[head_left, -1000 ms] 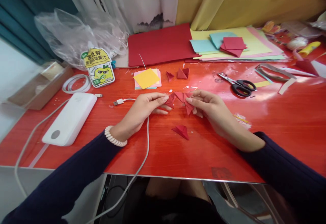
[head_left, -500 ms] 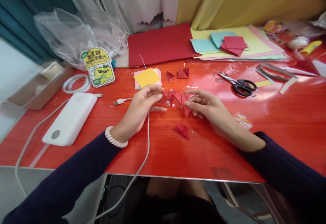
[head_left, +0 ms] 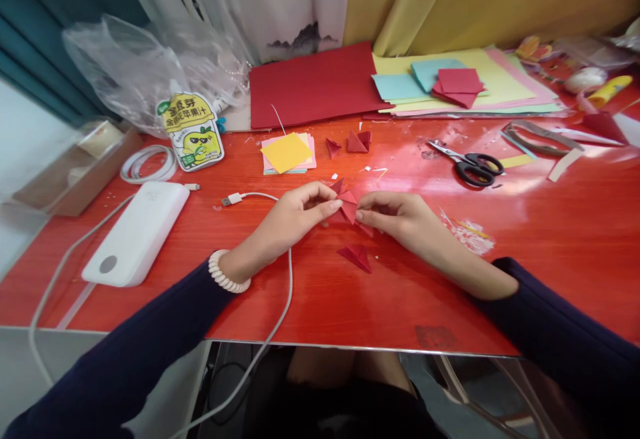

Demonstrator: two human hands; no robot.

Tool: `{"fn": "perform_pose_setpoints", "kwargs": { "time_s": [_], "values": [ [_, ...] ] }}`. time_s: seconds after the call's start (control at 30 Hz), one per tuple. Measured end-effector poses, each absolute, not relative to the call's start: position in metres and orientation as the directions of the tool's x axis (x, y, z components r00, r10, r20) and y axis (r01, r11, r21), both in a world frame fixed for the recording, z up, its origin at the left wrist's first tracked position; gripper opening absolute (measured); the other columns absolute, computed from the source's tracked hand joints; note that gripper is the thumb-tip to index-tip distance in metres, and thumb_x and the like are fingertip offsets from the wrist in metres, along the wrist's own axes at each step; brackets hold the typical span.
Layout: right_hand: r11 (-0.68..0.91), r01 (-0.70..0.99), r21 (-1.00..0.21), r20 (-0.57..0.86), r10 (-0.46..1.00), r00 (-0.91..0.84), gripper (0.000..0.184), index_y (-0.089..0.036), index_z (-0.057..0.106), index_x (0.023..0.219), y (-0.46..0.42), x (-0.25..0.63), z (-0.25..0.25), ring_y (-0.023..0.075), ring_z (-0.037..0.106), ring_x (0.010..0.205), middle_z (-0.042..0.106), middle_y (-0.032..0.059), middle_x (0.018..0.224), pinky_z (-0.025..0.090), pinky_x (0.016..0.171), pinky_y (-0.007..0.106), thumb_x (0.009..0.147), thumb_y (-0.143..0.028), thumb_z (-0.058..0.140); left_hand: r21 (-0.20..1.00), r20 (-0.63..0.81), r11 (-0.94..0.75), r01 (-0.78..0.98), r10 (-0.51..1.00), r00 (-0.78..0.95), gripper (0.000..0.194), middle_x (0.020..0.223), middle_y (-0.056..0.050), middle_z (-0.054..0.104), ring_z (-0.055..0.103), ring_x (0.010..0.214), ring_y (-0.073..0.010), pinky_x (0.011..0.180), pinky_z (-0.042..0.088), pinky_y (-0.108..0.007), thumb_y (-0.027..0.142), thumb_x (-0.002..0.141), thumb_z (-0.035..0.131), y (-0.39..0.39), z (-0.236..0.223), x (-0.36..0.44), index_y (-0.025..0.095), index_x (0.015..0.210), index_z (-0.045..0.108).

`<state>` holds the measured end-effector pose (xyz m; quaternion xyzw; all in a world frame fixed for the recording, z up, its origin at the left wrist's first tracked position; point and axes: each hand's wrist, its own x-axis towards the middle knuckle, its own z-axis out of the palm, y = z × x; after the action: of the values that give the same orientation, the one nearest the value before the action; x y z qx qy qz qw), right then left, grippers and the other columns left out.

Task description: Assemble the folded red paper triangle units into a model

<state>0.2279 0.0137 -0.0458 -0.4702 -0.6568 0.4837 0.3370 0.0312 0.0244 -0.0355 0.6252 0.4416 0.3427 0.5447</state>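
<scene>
Between my two hands is a red folded paper piece (head_left: 349,206) with pointed flaps, raised a little above the table. My left hand (head_left: 303,216) pinches its left side between thumb and fingers. At its right side, my right hand (head_left: 395,212) grips it the same way; the fingers hide part of the folds. Just below lies a loose red folded paper triangle (head_left: 356,257). Beyond my hands sit a small red folded triangle (head_left: 333,148) and a larger red folded piece (head_left: 359,141).
Yellow paper squares (head_left: 287,152) lie beyond my left hand, black-handled scissors (head_left: 473,164) to the right. A white power bank (head_left: 136,232) and cable (head_left: 291,279) are at left. Red sheets (head_left: 320,86) and a paper stack (head_left: 505,79) line the back. Paper scraps (head_left: 470,236) lie right of my hand.
My hands have come closer together and slightly nearer to me. The red pieces, held apart side by side before, are now together between my fingertips.
</scene>
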Motion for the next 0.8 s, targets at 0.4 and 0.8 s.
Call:
{"fn": "perform_pose_setpoints", "kwargs": {
  "time_s": [0.4,0.8],
  "values": [
    [0.065,0.225,-0.972,-0.007,0.953,-0.302,0.015,-0.018,0.060,0.075,0.016,0.225,-0.050,0.0144,0.051,0.068,0.059,0.0005,0.074,0.039,0.065,0.030,0.082,-0.032,0.063,0.984,-0.145,0.080,0.161,0.883,0.447,0.009,0.065,0.004,0.059,0.058,0.055,-0.0077,0.055,0.047,-0.021,0.020,0.086,0.056,0.026,-0.037,0.032,0.018,0.084,0.047],
    [0.404,0.766,-0.501,0.345,0.904,-0.251,0.019,-0.023,0.067,0.105,0.036,0.256,-0.063,0.0265,0.055,0.090,0.051,0.0133,0.107,0.046,0.080,0.044,0.087,-0.026,0.061,0.776,-0.007,-0.311,0.549,0.866,0.500,0.014,0.098,-0.004,0.060,0.055,0.092,-0.0178,0.087,0.040,-0.035,0.031,0.082,0.061,0.047,-0.029,0.004,0.018,0.080,0.063]
  ]
}}
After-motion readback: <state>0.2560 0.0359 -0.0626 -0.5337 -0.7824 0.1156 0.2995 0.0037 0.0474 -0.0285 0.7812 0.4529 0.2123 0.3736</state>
